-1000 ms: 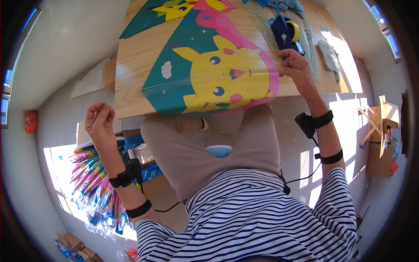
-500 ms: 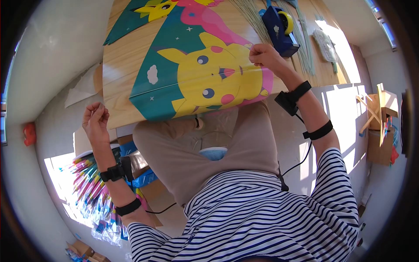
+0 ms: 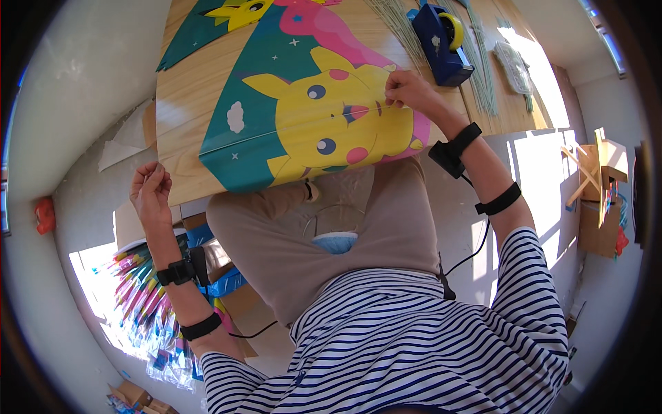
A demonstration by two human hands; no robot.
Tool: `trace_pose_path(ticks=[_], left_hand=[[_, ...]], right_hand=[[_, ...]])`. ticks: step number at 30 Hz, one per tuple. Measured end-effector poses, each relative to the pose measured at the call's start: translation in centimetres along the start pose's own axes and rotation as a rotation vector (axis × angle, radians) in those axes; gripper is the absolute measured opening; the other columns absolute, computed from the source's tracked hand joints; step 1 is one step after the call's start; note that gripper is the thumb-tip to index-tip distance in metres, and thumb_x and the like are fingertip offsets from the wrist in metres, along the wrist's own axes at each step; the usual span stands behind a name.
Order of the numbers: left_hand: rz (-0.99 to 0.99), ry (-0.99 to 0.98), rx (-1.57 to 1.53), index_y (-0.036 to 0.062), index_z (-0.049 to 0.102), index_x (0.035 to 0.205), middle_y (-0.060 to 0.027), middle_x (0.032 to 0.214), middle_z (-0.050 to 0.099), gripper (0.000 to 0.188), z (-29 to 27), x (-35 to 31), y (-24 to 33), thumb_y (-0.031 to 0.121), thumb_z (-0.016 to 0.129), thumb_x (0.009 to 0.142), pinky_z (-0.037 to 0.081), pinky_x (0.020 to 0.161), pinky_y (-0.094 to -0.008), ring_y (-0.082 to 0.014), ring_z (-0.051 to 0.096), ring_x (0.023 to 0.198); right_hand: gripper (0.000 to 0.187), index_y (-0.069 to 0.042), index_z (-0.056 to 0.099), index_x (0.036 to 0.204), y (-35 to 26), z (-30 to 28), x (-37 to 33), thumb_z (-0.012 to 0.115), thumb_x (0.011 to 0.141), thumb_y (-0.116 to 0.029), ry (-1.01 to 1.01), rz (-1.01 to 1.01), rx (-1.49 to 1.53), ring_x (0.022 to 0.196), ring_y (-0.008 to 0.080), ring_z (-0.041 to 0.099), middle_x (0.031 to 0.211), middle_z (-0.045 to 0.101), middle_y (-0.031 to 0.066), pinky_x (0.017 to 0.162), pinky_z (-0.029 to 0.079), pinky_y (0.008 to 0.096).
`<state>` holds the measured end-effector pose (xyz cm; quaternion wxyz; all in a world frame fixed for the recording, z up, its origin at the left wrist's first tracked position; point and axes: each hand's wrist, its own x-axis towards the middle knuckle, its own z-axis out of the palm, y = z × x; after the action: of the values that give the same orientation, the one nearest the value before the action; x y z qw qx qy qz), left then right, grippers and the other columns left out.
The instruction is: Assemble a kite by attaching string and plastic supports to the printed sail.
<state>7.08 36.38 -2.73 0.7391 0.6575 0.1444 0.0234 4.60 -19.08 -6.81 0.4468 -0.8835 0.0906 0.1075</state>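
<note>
A large printed sheet (image 3: pixel 293 141), teal and pink with a yellow cartoon animal, lies on the wooden table and reaches its near edge. A thin straight line crosses it toward my right hand; fold or strip, I cannot tell. My right hand (image 3: pixel 408 92) is closed in a pinch above the sheet's right part, fingertips at the yellow print. Out past the table's near left corner, my left hand (image 3: pixel 150 190) is raised with thumb and fingers pinched together. Whatever either pinch holds is too small to make out.
A blue tape dispenser (image 3: pixel 443 52) with a yellow roll stands at the back right. Thin pale rods (image 3: pixel 480 65) lie beside it, near a clear plastic box (image 3: pixel 513 67). Another printed sheet (image 3: pixel 196 34) lies far left. Colourful wrapped packages (image 3: pixel 148 303) are heaped below left.
My right hand has shifted slightly left over the sheet. My left hand has hardly moved. The whole view has drifted a little.
</note>
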Motion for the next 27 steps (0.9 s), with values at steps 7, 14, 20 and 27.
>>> trace_pose_path(ticks=[7, 14, 20, 27], left_hand=[[-0.005, -0.006, -0.004, 0.0054, 0.064, 0.096, -0.0026, 0.086, 0.064, 0.015, 0.0, -0.1, 0.0, -0.001, 0.070, 0.084, 0.053, 0.066, -0.0226, -0.0111, 0.062, 0.072], [-0.010, -0.009, -0.013, 0.0051, 0.064, 0.097, -0.0025, 0.085, 0.064, 0.016, 0.1, -0.2, -0.1, -0.001, 0.070, 0.083, 0.053, 0.066, -0.0227, -0.0112, 0.062, 0.072], [0.002, -0.022, -0.017, 0.0040, 0.064, 0.099, -0.0034, 0.086, 0.065, 0.017, 0.0, 0.1, -0.2, 0.000, 0.070, 0.083, 0.053, 0.066, -0.0231, -0.0118, 0.062, 0.072], [-0.053, -0.007, 0.054, 0.0037, 0.064, 0.100, -0.0036, 0.086, 0.066, 0.019, 1.8, 0.6, -0.9, 0.000, 0.070, 0.083, 0.051, 0.065, -0.0224, -0.0117, 0.063, 0.071]], right_hand=[[0.010, 0.001, 0.063, 0.083, -0.3, 0.1, -0.4, 0.064, 0.082, -0.008, -0.001, -0.011, -0.022, 0.064, 0.0165, 0.067, 0.074, 0.070, 0.0094, 0.059, 0.053, 0.0296], [0.009, 0.002, 0.063, 0.083, 0.0, 0.1, -0.3, 0.065, 0.082, -0.007, 0.005, -0.009, -0.023, 0.062, 0.0167, 0.066, 0.073, 0.069, 0.0093, 0.057, 0.052, 0.0299], [0.007, 0.001, 0.062, 0.080, -0.9, -0.3, -0.5, 0.066, 0.082, -0.004, 0.017, 0.013, 0.058, 0.062, 0.0127, 0.063, 0.070, 0.065, 0.0063, 0.054, 0.049, 0.0273], [0.011, 0.001, 0.065, 0.071, 0.0, -0.9, 0.7, 0.070, 0.072, -0.009, -0.064, 0.114, -0.351, 0.055, 0.0158, 0.063, 0.061, 0.065, 0.0079, 0.052, 0.049, 0.0307]])
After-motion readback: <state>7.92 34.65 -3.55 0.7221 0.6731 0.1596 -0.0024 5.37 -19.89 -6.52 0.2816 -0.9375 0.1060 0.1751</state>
